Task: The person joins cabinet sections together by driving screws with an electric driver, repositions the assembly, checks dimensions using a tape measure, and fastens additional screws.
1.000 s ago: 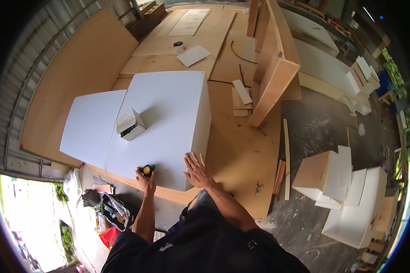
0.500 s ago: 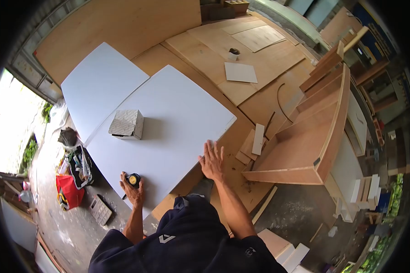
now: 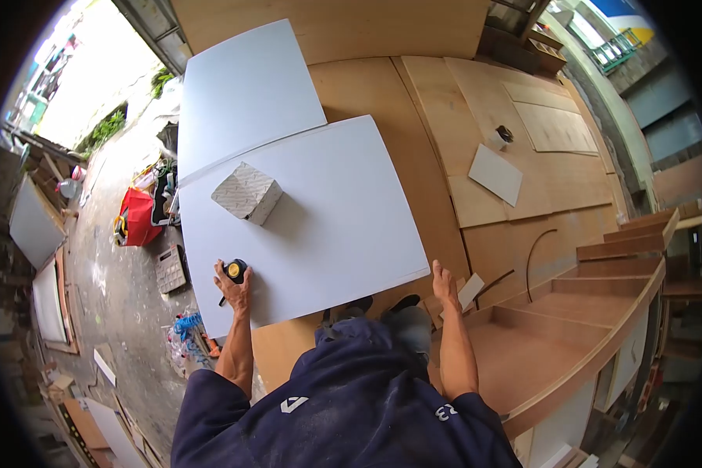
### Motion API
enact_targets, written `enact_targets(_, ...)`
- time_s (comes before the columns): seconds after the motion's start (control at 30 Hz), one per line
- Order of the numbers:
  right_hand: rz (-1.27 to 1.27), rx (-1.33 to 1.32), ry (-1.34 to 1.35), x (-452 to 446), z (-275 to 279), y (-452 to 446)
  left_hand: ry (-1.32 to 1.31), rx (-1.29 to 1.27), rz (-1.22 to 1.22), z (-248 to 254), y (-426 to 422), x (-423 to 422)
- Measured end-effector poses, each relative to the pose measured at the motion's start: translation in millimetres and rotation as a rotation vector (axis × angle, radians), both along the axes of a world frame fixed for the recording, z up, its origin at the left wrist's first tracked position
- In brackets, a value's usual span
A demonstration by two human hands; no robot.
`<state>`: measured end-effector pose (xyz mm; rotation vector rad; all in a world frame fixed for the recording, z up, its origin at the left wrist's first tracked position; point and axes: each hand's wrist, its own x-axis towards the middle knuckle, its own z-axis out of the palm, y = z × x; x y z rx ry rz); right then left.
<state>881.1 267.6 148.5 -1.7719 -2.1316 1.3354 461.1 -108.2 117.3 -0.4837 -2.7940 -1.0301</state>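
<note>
A black tape measure with a yellow centre [image 3: 235, 270] is held in the left hand [image 3: 234, 287], over the near left part of a large, smooth white panel [image 3: 327, 210]. Its round body is gripped between thumb and fingers, probably so that it can be steadied. A thin dark stick [image 3: 222, 301] is seen beside the same hand. The hands are held well apart; the right hand [image 3: 445, 285] is raised with nothing gripped, at the panel's near right corner, though contact cannot be told.

Farther in, a block-like box in pale patterned wrapping [image 3: 247, 193] is rested on the panel, perhaps as a weight. A second white panel [image 3: 249, 86] is set against or under the far edge. More room for sideways movement seems offered right of the box; beyond the right hand, reach is likely limited by a brown wooden compartmented frame [image 3: 515, 343].
</note>
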Motion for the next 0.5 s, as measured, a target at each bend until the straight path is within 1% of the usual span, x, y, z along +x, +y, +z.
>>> enact_targets(0.03, 0.031, -0.003, 0.001, 17.1, -21.4, 17.0, 0.001, 0.005, 0.026, 4.2, 15.2, 18.5)
enact_targets(0.07, 0.036, -0.102, -0.056, 40.0, -54.7, 35.2, -0.002, 0.009, 0.050, 7.2, 30.7, 39.9)
enact_targets(0.1, 0.038, -0.194, -0.115, 56.7, -73.4, 50.9, 0.005, 0.005, 0.077, 9.0, 48.8, 62.2)
enact_targets(0.17, 0.135, -0.141, -0.334, 79.5, -53.2, 74.2, -0.011, 0.017, 0.116, 14.6, 90.0, 106.5)
enact_targets(0.23, 0.012, -0.253, -0.157, 121.4, -71.5, 101.7, -0.036, 0.025, 0.134, 28.0, 137.5, 149.7)
enact_targets(0.27, -0.038, -0.313, -0.115, 153.7, -107.7, 117.6, -0.039, 0.035, 0.169, 35.1, 160.6, 167.2)
enact_targets(0.3, -0.086, -0.369, -0.077, 188.4, -135.1, 140.9, -0.046, 0.036, 0.146, 41.3, 187.1, 185.4)
enact_targets(0.4, -0.108, -0.498, -0.172, 252.4, -114.6, 186.0, -0.095, 0.025, 0.150, 43.6, 257.1, 235.1)
enact_targets(0.43, -0.114, -0.523, -0.207, 269.1, -103.2, 197.2, -0.089, 0.039, 0.196, 38.9, 277.7, 246.8)
enact_targets(0.5, -0.160, -0.518, -0.201, 316.2, -104.5, 226.9, -0.109, 0.048, 0.262, 35.2, 317.4, 262.4)
